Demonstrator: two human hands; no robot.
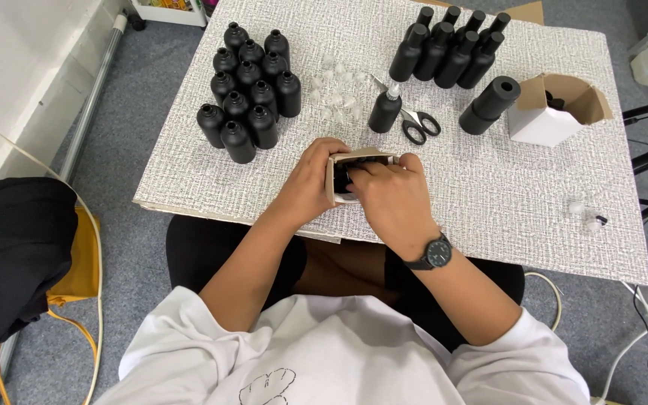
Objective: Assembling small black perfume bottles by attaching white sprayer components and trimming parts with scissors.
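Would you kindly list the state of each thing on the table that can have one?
small box: open at the end, held in both hands, something black inside
left hand: gripping the box
right hand: fingers at the box opening
uncapped black bottles: upright, no caps
capped black bottles: upright, caps on
spray bottle: upright, clear top fitted
scissors: lying flat
lying bottle: on its side
white carton: flaps open

- Small box [354, 159]: cardboard, matt, white outside, brown inside.
- Uncapped bottles [247, 90]: matt black, smooth.
- Table cover [489, 180]: rough, woven-textured, white-grey.
- Scissors [414, 124]: glossy black plastic handles, metal blades.
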